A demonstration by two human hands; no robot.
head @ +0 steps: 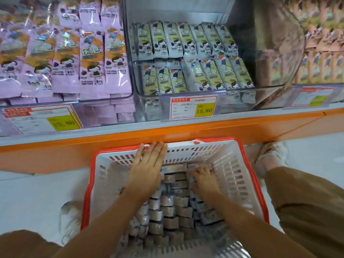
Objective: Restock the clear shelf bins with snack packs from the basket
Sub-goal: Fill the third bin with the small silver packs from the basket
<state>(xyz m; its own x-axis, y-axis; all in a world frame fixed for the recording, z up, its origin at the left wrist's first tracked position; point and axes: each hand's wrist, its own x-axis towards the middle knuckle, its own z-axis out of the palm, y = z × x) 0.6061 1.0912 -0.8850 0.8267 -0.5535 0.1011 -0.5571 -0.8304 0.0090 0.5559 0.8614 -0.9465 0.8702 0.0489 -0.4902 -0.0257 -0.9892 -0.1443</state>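
lower centre of the frame: the left hand [149,164] lies flat, fingers straight and together, against the far wall of the white, red-rimmed basket [234,175]. the right hand [203,178] reaches deeper, fingers curled round snack packs [168,211] — grey-brown, stacked on edge in rows inside the basket.

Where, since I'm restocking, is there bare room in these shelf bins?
Free: the right end of the middle clear plastic bin, between the green-and-white snack packs and the curved clear wall, plus a strip behind their back row. Crowded: the purple foil packs fill the left clear bin.
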